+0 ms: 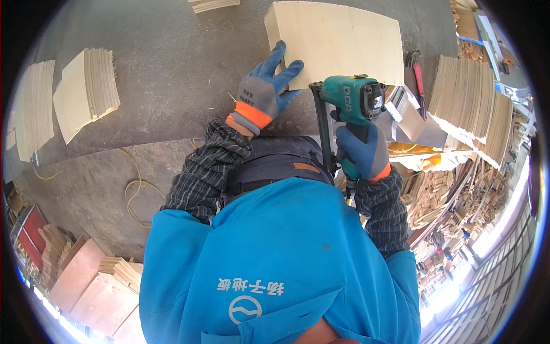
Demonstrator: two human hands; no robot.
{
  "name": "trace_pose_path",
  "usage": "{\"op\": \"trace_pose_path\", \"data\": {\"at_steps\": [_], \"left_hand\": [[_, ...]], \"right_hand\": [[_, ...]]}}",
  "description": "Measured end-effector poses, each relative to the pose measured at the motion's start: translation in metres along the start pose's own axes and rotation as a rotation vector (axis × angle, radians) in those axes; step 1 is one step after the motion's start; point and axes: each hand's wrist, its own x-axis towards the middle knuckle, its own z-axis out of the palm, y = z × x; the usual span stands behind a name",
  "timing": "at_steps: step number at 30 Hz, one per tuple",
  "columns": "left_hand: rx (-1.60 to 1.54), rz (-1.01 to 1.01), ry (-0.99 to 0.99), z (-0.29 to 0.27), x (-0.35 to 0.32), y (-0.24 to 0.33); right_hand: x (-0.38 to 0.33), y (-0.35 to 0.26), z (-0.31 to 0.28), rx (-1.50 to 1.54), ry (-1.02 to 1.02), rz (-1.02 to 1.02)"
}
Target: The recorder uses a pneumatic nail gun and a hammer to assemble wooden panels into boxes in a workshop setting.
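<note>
My right hand [366,148], in a blue and grey glove with an orange cuff, is wrapped round the handle of a teal nail gun [342,98]. The gun's nose end reaches the near edge of a pale wooden box-like piece [338,43], and its long dark magazine [322,126] runs back toward my body. My left hand [264,90], gloved the same way, lies at the near left corner of that piece. Its fingers are stretched apart, with fingertips touching the wood. Whether the gun's tip presses on the wood I cannot tell.
Stacks of thin wooden boards stand on the grey work surface at left [100,80] and right [464,100]. Red-handled pincers [418,80] lie right of the wooden piece. A yellow hose [134,189] loops at left. Scrap wood [429,200] is piled at lower right.
</note>
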Motion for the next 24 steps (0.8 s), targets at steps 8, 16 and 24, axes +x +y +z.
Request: {"op": "trace_pose_path", "data": {"at_steps": [8,16,24], "left_hand": [[0.014,-0.004,-0.004,-0.002,-0.001,0.001],[0.012,-0.005,-0.023,-0.002,-0.001,-0.003],[0.023,0.022,-0.036,0.001,-0.002,-0.008]], "right_hand": [[-0.002,-0.005,0.001,-0.033,-0.006,0.031],[-0.009,-0.017,0.004,0.018,0.001,0.036],[-0.007,-0.011,0.012,-0.031,-0.087,-0.005]]}}
